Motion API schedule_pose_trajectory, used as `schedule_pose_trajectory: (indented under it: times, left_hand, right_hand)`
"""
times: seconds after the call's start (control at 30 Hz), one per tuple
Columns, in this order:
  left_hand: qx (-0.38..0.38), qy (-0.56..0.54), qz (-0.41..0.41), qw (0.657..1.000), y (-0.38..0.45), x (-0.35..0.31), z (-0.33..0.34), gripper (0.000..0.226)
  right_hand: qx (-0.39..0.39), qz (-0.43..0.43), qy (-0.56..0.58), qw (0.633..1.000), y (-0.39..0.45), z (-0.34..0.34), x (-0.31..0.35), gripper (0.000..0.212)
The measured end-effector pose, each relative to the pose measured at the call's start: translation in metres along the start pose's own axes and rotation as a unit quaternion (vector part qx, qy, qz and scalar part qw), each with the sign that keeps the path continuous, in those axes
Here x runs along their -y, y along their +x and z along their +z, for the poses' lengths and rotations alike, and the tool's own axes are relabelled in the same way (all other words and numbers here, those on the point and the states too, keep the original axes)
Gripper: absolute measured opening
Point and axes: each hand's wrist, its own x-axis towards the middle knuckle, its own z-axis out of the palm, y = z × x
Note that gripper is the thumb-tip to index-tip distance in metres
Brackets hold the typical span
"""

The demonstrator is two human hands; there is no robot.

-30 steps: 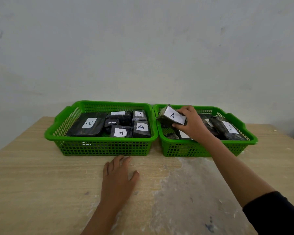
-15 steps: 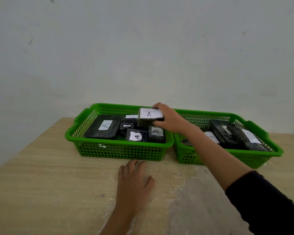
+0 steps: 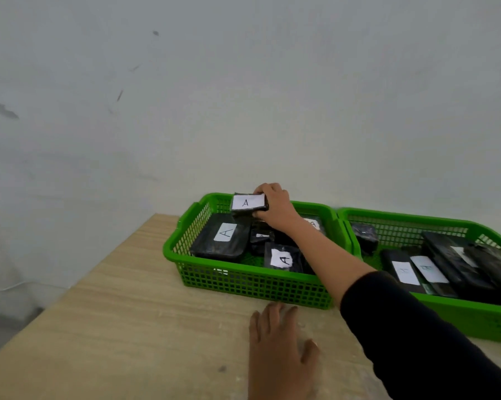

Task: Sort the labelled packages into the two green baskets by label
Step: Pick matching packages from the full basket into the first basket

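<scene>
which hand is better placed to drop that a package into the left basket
Right. The right hand already grips the black A-labelled package above the left green basket; the left hand lies flat on the wooden table.

A white paper label reading "A" is showing on the small black wrapped package [image 3: 248,204] at the far side of the left green plastic basket [image 3: 243,280]. Two more black wrapped packages there, the large flat one [image 3: 219,241] and the near one [image 3: 283,258], are also showing "A". Labels in the right green basket [image 3: 460,310] are too blurred.
</scene>
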Motion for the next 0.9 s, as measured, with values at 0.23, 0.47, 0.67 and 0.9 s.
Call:
schedule_pose_trajectory:
  times: [0.23,0.47,0.67,0.9]
  left_hand:
    - [-0.031,0.032,-0.015,0.999,0.002,0.000,0.003,0.048]
    - [0.023,-0.041,-0.019,0.999,0.001,0.004,0.008,0.054]
    - [0.021,-0.044,-0.023,0.999,0.002,0.004,0.009,0.054]
    - [0.019,-0.047,-0.026,0.998,0.002,0.004,0.009,0.054]
  right_hand:
    - [0.003,0.049,0.054,0.997,0.022,0.050,0.022,0.054]
    - [0.040,0.037,0.076,0.996,0.016,0.050,0.016,0.049]
    - [0.019,-0.004,0.045,0.999,0.016,0.051,0.018,0.035]
    - [-0.009,-0.018,0.015,1.000,0.017,0.047,0.018,0.024]
